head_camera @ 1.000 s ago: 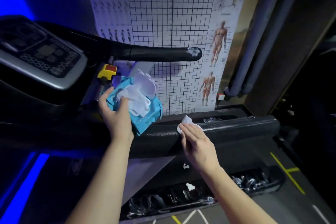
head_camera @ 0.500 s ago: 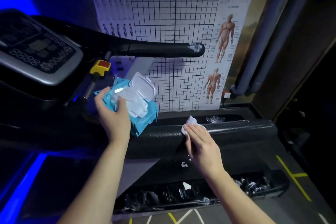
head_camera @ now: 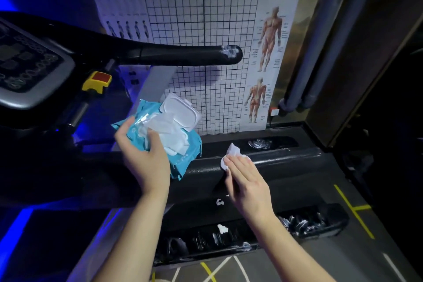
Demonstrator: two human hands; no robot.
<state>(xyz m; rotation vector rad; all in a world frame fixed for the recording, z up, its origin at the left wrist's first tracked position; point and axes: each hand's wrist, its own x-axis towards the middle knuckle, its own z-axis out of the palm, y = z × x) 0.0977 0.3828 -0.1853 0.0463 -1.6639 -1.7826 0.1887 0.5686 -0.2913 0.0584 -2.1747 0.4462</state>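
Pressing flat, your right hand (head_camera: 247, 181) kept its fingers straight and close together on a crumpled white wipe (head_camera: 232, 152), with nothing curled into the palm. The wipe lay on the top edge of the black rail (head_camera: 286, 160), about midway along the stretch in view, and one corner stuck up past your fingertips.

Your left hand (head_camera: 146, 158) gripped the blue pack (head_camera: 183, 158), fingers wrapped round its left end and thumb laid over the top. The pack's white lid (head_camera: 180, 111) stood flipped open toward the wall, and a loose sheet (head_camera: 169, 130) bulged from the opening right by your thumb. You held the pack over the rail's left end, near the wipe but apart from it. Whether its lower corner touched the rail could not be told.

One white scrap (head_camera: 219, 202) lay on the dark deck below the rail, just left of your right hand.

Above, a black handlebar (head_camera: 183, 54) showed a whitish smear at its right tip. The console (head_camera: 29, 64) sat at the left edge, with a yellow and red button (head_camera: 98, 79) under the bar. A grid chart (head_camera: 206, 18) with muscle figures along its right edge hung on the wall behind, and grey pipes (head_camera: 320, 41) ran beside it.
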